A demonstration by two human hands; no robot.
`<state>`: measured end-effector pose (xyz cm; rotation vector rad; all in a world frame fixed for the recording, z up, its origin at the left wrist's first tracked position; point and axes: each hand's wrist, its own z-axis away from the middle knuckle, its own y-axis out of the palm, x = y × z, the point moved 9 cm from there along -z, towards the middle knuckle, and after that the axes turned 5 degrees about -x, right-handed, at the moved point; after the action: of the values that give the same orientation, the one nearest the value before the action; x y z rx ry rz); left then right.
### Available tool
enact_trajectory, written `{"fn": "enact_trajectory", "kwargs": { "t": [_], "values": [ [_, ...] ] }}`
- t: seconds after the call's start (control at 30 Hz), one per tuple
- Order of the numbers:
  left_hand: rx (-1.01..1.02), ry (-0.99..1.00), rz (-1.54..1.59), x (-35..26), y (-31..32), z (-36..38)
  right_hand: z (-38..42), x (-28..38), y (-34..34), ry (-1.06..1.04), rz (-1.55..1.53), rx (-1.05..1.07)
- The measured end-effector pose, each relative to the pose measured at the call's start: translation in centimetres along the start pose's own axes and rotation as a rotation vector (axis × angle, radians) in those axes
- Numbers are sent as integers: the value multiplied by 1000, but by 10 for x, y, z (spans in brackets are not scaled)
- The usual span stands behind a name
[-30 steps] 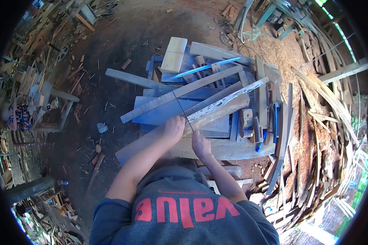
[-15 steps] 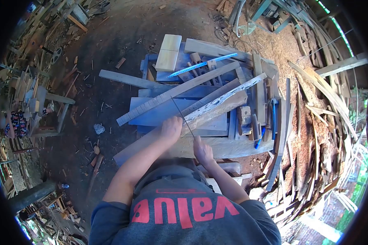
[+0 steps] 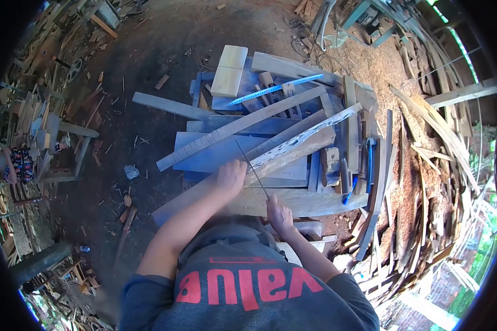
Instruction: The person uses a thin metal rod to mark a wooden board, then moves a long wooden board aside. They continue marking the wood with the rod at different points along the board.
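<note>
The word "value" (image 3: 249,289) can be read in large red lowercase letters on the dark shirt (image 3: 315,314), where it is seen upside down. Beside it, a thin red outline (image 3: 237,262) is printed, in which no lettering can be made out. On the blue strip (image 3: 276,89), small marks are shown, too fine to be read.

Bright daylight comes in on the right, through a thin gap (image 3: 459,41) at the top and as white glare at the bottom. The wood shavings (image 3: 411,187) look sunny. The floor (image 3: 165,60) on the left is dark. The 2 hands (image 3: 231,175) show quite clearly. All 4 corners are black, and long planks (image 3: 437,122) bend near the smeary edges.
</note>
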<state>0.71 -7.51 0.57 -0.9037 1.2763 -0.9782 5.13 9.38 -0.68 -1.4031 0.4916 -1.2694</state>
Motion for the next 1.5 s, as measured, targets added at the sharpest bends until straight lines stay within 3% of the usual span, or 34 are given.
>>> {"fn": "enact_trajectory", "kwargs": {
  "t": [0.07,0.13,0.23,0.5,0.7,0.9,1.2,1.3,1.4,1.5],
  "values": [
    [14,0,0,-2,1,4,-1,-2,5,30,20,28],
    [13,-13,15,-1,0,3,-38,9,11,-9,-120,-71],
    [-2,6,-34,-2,-2,3,-79,35,16,-35,-82,-124],
    [-31,-13,-7,1,-1,4,9,-11,11,32,-65,-14],
    [-99,16,-64,-3,-5,5,-66,29,22,10,-100,-141],
    [-52,25,0,3,1,3,17,-18,15,43,-67,-23],
    [-49,9,-45,1,1,8,-58,29,14,-16,-134,-138],
    [-51,1,-21,0,-2,8,-9,-7,24,58,-87,7],
    [-44,-5,5,0,-3,10,20,-18,17,44,-55,5],
    [-52,8,5,0,-4,8,-13,0,21,29,-84,10]
  ]
}}
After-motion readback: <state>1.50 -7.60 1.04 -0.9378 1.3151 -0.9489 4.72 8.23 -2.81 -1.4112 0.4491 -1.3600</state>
